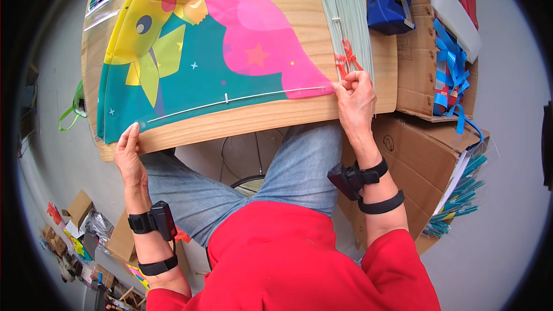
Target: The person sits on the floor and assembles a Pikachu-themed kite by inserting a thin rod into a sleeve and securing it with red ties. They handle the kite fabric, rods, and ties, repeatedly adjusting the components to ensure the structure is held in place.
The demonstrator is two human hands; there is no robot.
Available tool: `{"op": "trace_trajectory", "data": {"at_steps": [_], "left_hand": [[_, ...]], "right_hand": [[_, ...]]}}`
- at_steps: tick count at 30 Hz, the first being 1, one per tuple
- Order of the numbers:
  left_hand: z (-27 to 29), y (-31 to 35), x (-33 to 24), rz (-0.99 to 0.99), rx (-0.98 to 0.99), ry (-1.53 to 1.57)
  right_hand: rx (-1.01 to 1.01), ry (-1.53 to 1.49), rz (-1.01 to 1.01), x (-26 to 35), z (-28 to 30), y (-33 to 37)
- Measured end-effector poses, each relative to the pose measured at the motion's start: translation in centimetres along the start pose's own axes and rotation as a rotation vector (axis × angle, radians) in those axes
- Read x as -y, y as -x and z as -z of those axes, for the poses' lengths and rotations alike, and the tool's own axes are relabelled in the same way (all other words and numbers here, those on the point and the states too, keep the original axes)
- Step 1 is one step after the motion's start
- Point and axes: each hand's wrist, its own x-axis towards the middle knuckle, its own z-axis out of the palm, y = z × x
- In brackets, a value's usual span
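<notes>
A colourful kite sail (199, 89), teal, pink and yellow with a cartoon figure, lies spread on the wooden table (276, 114). Along its near edge runs a thin white rod (190, 110) with a small white fitting near its middle. My left hand (131, 152) pinches the sail's near edge by the rod's left end, thumb uppermost. At the pink right corner, my right hand (354, 98) is closed on the sail beside the rod's other end. Fingers of both hands partly hide what lies under them. Just beyond my right hand is a bundle of pale thin rods (345, 8) with red ties (347, 57).
A blue tape dispenser (389, 0) stands at the table's far right. Beside the table, an open cardboard box (415, 69) holds blue straps (449, 60). Another carton (397, 167) sits nearer, with teal strips (464, 193) sticking out. More boxes (80, 207) lie on the floor at left.
</notes>
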Motion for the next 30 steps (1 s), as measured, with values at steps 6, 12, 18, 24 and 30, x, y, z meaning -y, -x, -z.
{"op": "trace_trajectory", "data": {"at_steps": [6,12,18,24,30], "left_hand": [[0.34,0.00,0.24,-0.004,0.015,0.012],[0.21,0.20,0.14,-0.017,0.013,0.004],[0.31,0.06,0.27,-0.023,0.008,-0.001],[0.27,0.06,0.25,-0.003,-0.018,-0.021],[0.06,0.16,0.16,0.004,-0.023,-0.034]], "right_hand": [[0.015,0.045,-0.014,0.16,-0.05,0.25],[0.007,0.061,0.007,0.16,-0.15,0.32],[0.006,0.051,0.027,0.00,-0.34,0.19],[0.002,0.060,-0.001,0.00,-0.51,0.28],[-0.002,0.050,0.016,-0.23,-0.64,0.34]]}}
